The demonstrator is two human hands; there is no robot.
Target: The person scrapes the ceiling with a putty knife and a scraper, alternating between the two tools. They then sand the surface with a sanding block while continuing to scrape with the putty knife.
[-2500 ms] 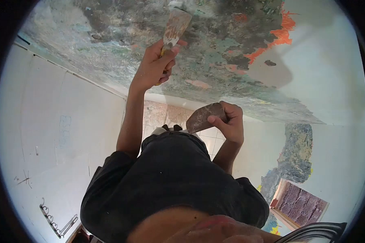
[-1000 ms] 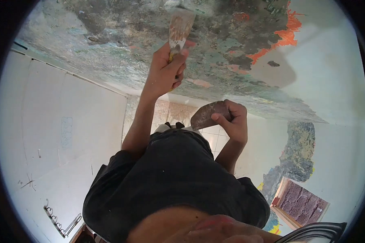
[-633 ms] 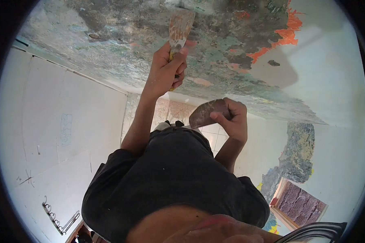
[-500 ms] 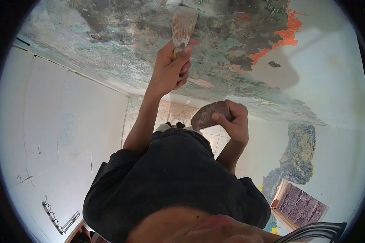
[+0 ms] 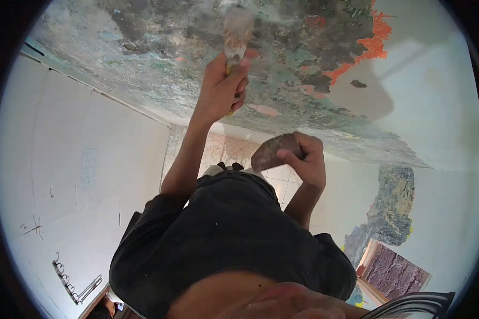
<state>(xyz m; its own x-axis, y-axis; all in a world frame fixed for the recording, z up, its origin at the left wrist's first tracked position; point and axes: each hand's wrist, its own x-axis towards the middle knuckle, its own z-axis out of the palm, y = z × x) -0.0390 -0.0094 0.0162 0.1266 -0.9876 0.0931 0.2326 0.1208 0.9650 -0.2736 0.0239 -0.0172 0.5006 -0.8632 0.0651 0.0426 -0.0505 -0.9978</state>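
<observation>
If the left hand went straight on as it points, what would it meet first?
Likely the patchy wall, with the scraper leading the left hand; depth is unclear, they may be touching.

Your scraper (image 5: 238, 34) shows a greyish blade streaked rusty brown, with yellow at the handle (image 5: 229, 69), while your flat plate (image 5: 274, 153) is dark brown with paler scuffs. The wall (image 5: 298, 74) is mottled grey, green and off-white (with a jagged orange patch (image 5: 375, 47) against the pale paint (image 5: 426, 80)). Your shirt (image 5: 229, 223) is black, lightly specked, and the floor tiles (image 5: 278, 189) make a white grid.
</observation>
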